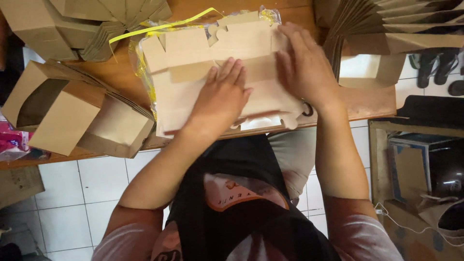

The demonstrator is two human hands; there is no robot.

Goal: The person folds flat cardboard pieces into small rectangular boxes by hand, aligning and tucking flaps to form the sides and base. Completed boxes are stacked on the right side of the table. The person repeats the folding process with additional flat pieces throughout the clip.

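Both hands are pressing flat on a die-cut cardboard box blank (193, 63), which is lying on a stack of the same blanks at the near edge of the wooden worktop (121, 72). The left hand (223, 96) is lying palm down over the middle of the blank, fingers stretched out and together, gripping nothing. The right hand (303, 65) is resting just beside it, to its right and a little farther from the body, also open and flat, its fingers spread over the blank's right flap. The two hands are lying close but apart. The stack is sitting in a clear plastic wrapper (140, 72) with a yellow strip (it is peeking out past the left hand, at the stack's left and far edges). Well to the left of the left hand, two folded-up open boxes (72, 116) are lying on their sides. Beyond the right hand, a fanned pile of flat brown blanks (382, 24) is leaning, with another open box (369, 72) just beneath it.
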